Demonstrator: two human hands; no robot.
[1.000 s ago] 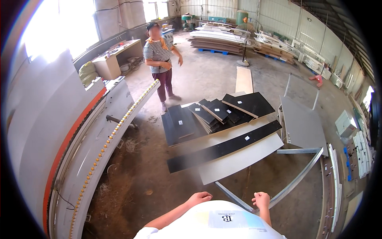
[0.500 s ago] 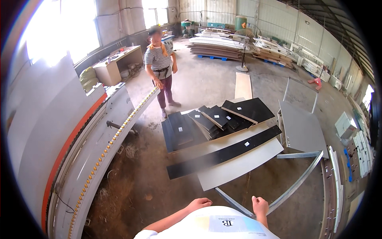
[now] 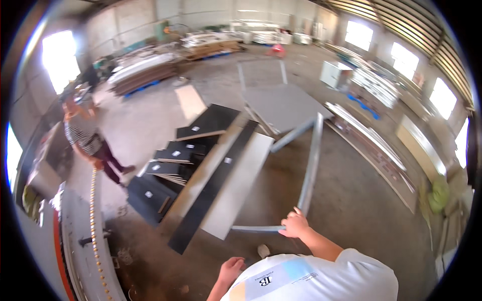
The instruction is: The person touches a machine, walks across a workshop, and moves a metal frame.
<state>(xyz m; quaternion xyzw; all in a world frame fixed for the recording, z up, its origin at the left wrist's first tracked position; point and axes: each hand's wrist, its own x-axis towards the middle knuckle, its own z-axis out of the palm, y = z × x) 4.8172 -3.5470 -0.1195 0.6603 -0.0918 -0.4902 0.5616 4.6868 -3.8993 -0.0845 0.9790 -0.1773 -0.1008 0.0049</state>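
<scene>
Metal frame (image 3: 311,165), its corner newly in the right hand (image 3: 295,223) (left hand (image 3: 231,269) loose, empty)

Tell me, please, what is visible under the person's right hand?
Two grey metal bars run up to the right hand, which seems to grip them. Whether they join beneath it cannot be seen, because the hand covers that place.

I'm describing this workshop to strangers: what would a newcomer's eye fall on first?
Probably the pile of black panels, left of the picture's centre. Next, the right hand at the near corner of the metal frame, low and right of centre. Then the person in stripes, far left.
</scene>
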